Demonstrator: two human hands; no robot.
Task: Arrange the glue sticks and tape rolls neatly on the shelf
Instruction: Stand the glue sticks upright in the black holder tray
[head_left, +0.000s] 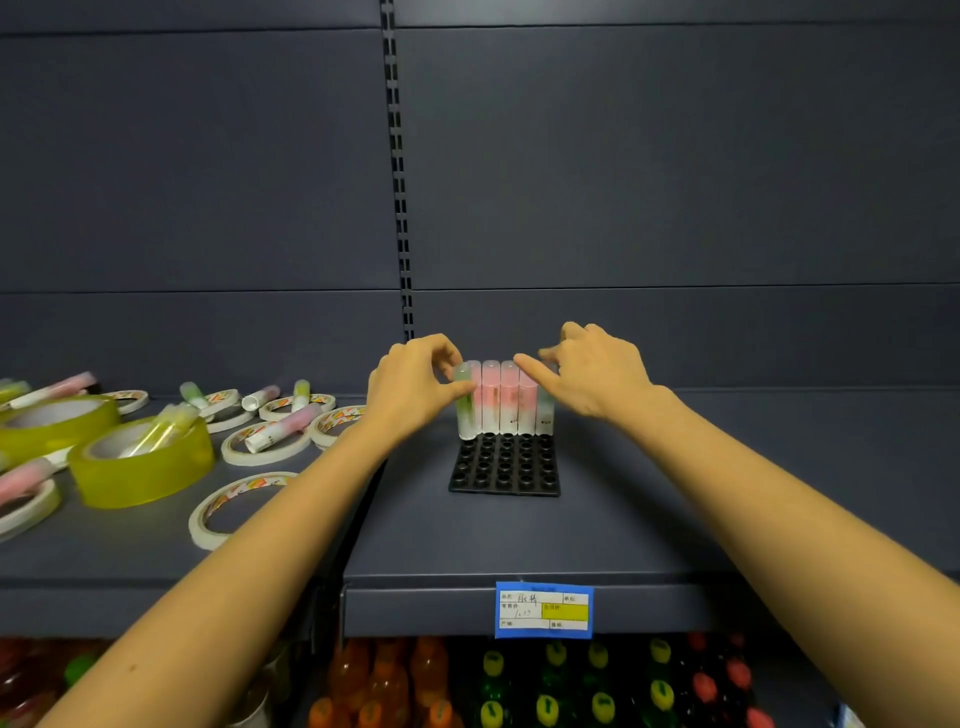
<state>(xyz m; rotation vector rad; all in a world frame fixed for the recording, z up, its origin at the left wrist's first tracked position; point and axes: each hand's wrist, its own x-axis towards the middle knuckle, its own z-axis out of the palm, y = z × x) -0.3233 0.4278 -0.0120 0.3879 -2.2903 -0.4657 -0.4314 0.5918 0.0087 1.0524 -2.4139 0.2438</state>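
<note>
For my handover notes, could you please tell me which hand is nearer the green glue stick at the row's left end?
Left. The left hand pinches the green glue stick; the right hand is at the opposite end of the row.

Shelf (649, 512) — black tray (505, 470), tape rolls (140, 462)

Pink and green glue sticks (501, 397), black tray (505, 467).
</note>
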